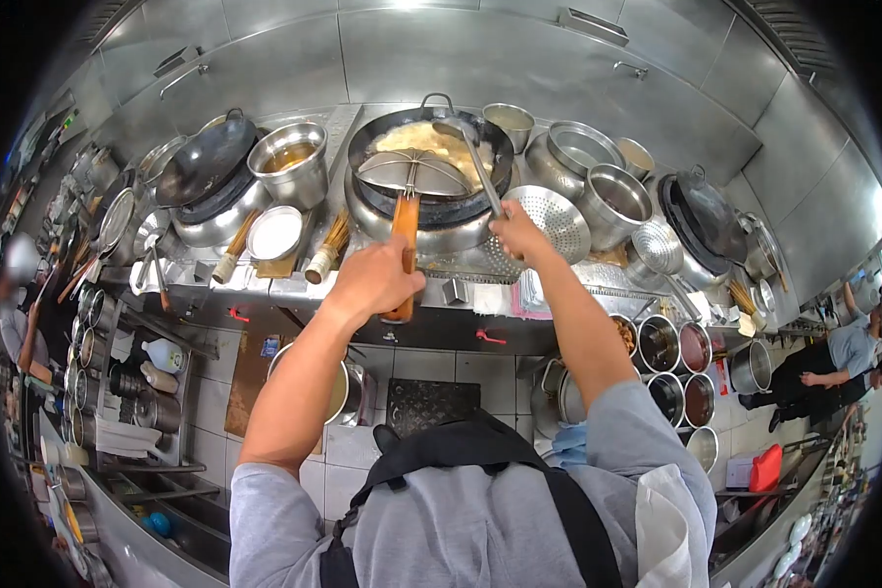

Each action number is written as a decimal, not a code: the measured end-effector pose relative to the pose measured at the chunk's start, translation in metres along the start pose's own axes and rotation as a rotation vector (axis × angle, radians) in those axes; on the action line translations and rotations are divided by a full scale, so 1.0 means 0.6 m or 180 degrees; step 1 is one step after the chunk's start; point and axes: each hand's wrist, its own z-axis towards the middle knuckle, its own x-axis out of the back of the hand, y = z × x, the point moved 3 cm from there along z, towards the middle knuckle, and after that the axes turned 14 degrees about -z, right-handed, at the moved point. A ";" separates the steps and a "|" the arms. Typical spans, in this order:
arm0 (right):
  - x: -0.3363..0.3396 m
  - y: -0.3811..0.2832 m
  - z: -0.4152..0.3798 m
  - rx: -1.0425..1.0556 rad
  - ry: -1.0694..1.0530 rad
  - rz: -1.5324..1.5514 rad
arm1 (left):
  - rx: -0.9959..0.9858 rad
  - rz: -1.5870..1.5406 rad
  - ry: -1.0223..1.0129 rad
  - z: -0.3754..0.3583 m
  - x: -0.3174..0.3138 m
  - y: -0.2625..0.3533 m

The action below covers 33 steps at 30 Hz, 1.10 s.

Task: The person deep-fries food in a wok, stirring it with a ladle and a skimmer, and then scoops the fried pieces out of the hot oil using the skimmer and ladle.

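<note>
My left hand (pixel 377 277) is closed around the wooden handle of a wide round skimmer (pixel 387 176). The skimmer's metal head, braced by a crosspiece, sits over the near half of a black wok (pixel 501 149). Pale yellow, foamy liquid (pixel 416 135) bubbles in the wok's far half. My right hand (pixel 519 235) grips a long metal ladle (pixel 481 165) that slants into the wok, with its bowl at the foam. Beside that hand lies a large perforated strainer (pixel 551 223). What the skimmer holds, if anything, I cannot make out.
A metal pot of brown liquid (pixel 290 157) and a white bowl (pixel 275 233) stand left of the wok. Bamboo brushes (pixel 329 243) lie on the counter edge. Steel pots (pixel 617 201) and another wok (pixel 704 220) are rightward. A co-worker (pixel 843 358) stands far right, another person far left.
</note>
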 end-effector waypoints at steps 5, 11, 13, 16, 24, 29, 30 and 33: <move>0.033 -0.032 -0.019 -0.0077 0.0005 -0.0041 | -0.0028 0.0124 -0.0194 -0.010 0.003 0.050; 0.019 0.027 -0.091 -0.0426 -0.0166 0.0804 | -0.0818 -0.0042 0.0569 -0.048 0.024 0.074; 0.023 0.012 -0.069 -0.0337 -0.0356 0.0676 | -0.0840 -0.1037 0.0164 -0.072 0.036 0.125; 0.016 0.003 -0.072 -0.0082 -0.0139 0.0619 | -0.1842 -0.3027 -0.0281 -0.135 0.068 0.207; 0.037 -0.005 -0.086 0.0083 0.0052 0.0550 | -0.3997 -0.4152 -0.1272 -0.251 0.061 0.348; 0.041 -0.062 -0.039 0.0250 0.0003 0.0473 | -0.4115 -0.4225 -0.1319 -0.237 0.040 0.372; 0.039 -0.073 -0.023 0.0274 -0.0039 0.0532 | -0.4120 -0.4228 -0.1323 -0.235 0.039 0.373; 0.024 -0.100 0.034 -0.0007 -0.0345 0.0413 | -0.4110 -0.4217 -0.1324 -0.236 0.042 0.366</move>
